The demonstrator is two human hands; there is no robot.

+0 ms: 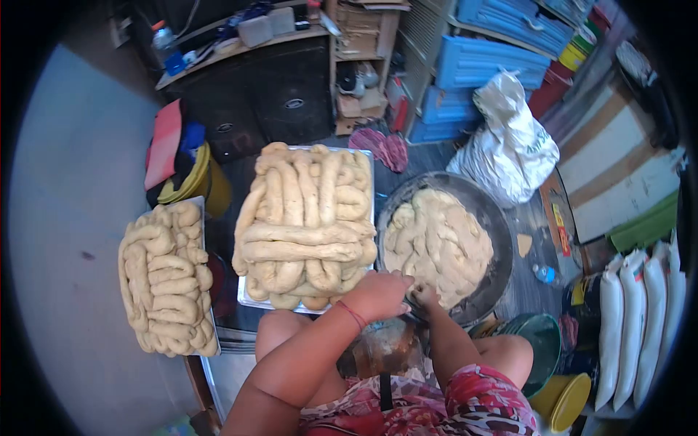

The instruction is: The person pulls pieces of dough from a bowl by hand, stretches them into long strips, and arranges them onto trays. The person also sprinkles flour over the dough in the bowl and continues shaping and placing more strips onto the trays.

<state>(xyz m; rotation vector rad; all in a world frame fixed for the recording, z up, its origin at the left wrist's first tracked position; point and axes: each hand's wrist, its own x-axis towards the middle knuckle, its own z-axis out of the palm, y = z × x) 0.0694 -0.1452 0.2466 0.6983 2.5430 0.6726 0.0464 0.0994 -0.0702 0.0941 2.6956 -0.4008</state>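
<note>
A wide dark basin on the right holds a large mass of pale dough. At its near rim my left hand, with a red string on the wrist, has its fingers curled. Right beside it, my right hand is closed at the edge of the dough. Whatever the fingers hold is hidden or too small to name. Thick dough ropes are piled on a metal tray left of the basin. A second tray at the far left carries more dough ropes.
A white sack stands behind the basin. Green buckets and a yellow bucket are at the near right, with filled white bags beyond. A yellow bin stands at the back left, near a black cabinet.
</note>
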